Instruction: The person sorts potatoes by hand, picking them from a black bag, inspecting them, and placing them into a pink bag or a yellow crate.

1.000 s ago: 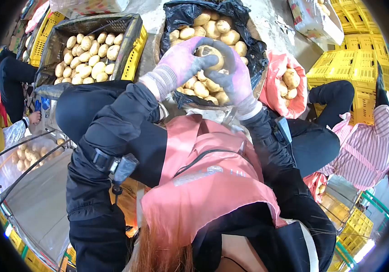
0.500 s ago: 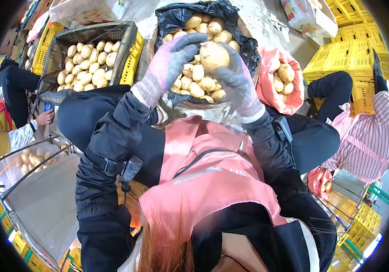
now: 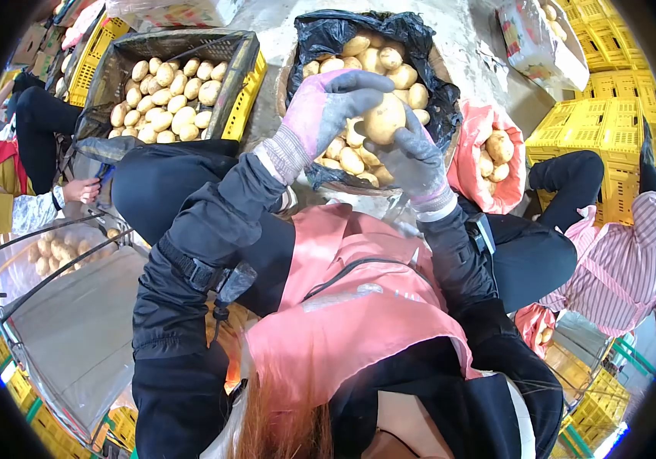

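Note:
A large pale potato [image 3: 384, 121] is held up between my two gloved hands, over a container [image 3: 437, 57] lined with black plastic and full of potatoes. My left hand [image 3: 336, 103], in a pink and grey glove, curls its fingers over the potato's upper left. From below and to the right, my right hand [image 3: 417, 162] grips it with thumb and fingers. Part of the right fingers is hidden behind the potato. Beneath the hands lie more potatoes [image 3: 349, 159], partly covered by them.
A dark-lined crate [image 3: 240, 76] of potatoes stands at left. On the right is a pink sack [image 3: 469, 164] with several potatoes, near stacked yellow crates [image 3: 584, 126]. One person in a striped top [image 3: 623, 249] sits at right; another person's hand [image 3: 81, 191] shows at left.
My left fingers have come further over the top of the potato. My right hand has shifted lower around it. The whole view has moved, so the surroundings appear further right.

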Demonstrator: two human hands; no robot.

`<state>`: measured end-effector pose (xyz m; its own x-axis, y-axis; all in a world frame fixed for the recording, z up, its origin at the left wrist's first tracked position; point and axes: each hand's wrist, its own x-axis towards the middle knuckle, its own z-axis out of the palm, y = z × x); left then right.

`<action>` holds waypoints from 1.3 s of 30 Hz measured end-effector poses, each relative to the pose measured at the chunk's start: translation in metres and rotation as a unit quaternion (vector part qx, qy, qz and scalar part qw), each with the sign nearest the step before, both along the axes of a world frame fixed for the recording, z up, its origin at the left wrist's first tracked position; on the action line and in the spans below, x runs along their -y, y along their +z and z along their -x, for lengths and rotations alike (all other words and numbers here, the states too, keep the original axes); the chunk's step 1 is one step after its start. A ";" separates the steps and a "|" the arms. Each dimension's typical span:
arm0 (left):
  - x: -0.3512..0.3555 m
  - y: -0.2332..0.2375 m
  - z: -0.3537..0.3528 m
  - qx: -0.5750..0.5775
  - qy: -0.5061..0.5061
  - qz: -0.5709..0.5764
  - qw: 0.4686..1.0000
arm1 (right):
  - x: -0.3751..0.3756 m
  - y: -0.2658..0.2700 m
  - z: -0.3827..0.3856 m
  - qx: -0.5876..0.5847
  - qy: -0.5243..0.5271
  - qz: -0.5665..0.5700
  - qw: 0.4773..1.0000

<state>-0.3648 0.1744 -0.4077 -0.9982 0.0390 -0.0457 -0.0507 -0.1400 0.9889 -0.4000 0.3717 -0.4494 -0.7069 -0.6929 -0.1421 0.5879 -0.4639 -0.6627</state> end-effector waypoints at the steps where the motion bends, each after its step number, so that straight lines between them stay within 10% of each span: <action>1: 0.001 -0.003 0.001 0.001 0.002 0.000 1.000 | -0.001 -0.002 0.001 -0.005 0.014 0.008 1.000; 6: 0.003 -0.019 0.009 0.040 0.056 -0.203 0.977 | 0.001 0.007 0.001 -0.015 0.035 0.039 0.999; 10: -0.016 -0.002 0.004 -0.012 -0.009 -0.075 0.997 | -0.003 -0.007 0.001 -0.001 -0.027 -0.007 1.000; 11: -0.020 -0.002 -0.002 0.031 -0.048 -0.037 0.998 | -0.015 -0.032 0.005 -0.403 -0.075 -0.165 0.897; 12: -0.025 -0.022 0.002 -0.023 -0.030 0.011 0.999 | -0.024 -0.028 0.008 -0.401 -0.035 -0.329 0.854; 13: -0.027 -0.064 0.011 0.008 -0.021 -0.016 1.000 | -0.014 -0.006 -0.004 -0.186 -0.022 -0.188 0.964; 14: -0.020 -0.003 -0.007 0.012 -0.036 -0.075 0.996 | -0.008 -0.002 -0.005 -0.205 -0.039 -0.202 0.957; 18: -0.018 -0.028 -0.002 -0.111 -0.016 -0.218 0.970 | -0.018 -0.028 0.018 -0.338 -0.053 -0.285 0.895; 20: -0.006 -0.005 -0.020 -0.218 0.158 -0.089 0.959 | 0.001 0.025 -0.007 -0.310 -0.025 -0.221 0.924; 21: 0.009 0.018 -0.035 -0.050 0.142 -0.443 0.884 | 0.003 0.030 -0.005 -0.306 -0.026 -0.216 0.927; 23: 0.057 0.030 -0.065 -0.110 0.275 -0.448 0.844 | -0.005 0.041 0.000 -0.268 -0.040 -0.186 0.944; 25: 0.123 0.054 -0.138 -0.173 0.426 -0.321 0.828 | -0.014 0.032 0.013 -0.227 -0.060 -0.186 0.954; 26: 0.150 0.083 -0.185 -0.242 0.494 0.014 0.835 | -0.019 0.023 0.021 -0.183 -0.077 -0.187 0.962; 27: 0.179 0.114 -0.235 -0.279 0.501 0.348 0.742 | -0.027 0.013 0.030 -0.174 -0.080 -0.201 0.961; 29: 0.237 0.156 -0.332 -0.188 0.677 0.441 0.559 | -0.032 -0.037 0.065 -0.284 -0.078 -0.226 0.929; 30: 0.285 0.173 -0.413 -0.003 0.622 0.657 0.426 | -0.054 -0.055 0.070 -0.389 -0.080 -0.267 0.878; 32: 0.312 0.230 -0.479 0.226 0.485 0.844 0.039 | -0.044 -0.034 0.045 -0.163 -0.102 -0.163 0.968; 33: 0.412 0.263 -0.558 0.102 0.382 0.895 0.204 | -0.046 -0.055 0.056 -0.153 -0.106 -0.099 0.978; 34: 0.485 0.266 -0.624 0.097 0.503 0.826 0.236 | -0.053 -0.075 0.070 -0.086 -0.121 -0.075 0.986; 38: 0.302 0.244 -0.378 0.011 0.689 0.441 0.574 | -0.042 -0.086 0.071 -0.025 -0.180 -0.198 0.963; 39: 0.278 0.220 -0.330 -0.070 0.523 0.600 0.601 | -0.041 -0.092 0.071 -0.020 -0.182 -0.244 0.952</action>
<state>-0.0345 -0.1034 -0.1875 -0.4447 -0.5906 0.6734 -0.4603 0.7957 0.3938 -0.4714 0.4130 -0.5418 -0.8992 -0.2596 -0.3523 0.4169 -0.2637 -0.8699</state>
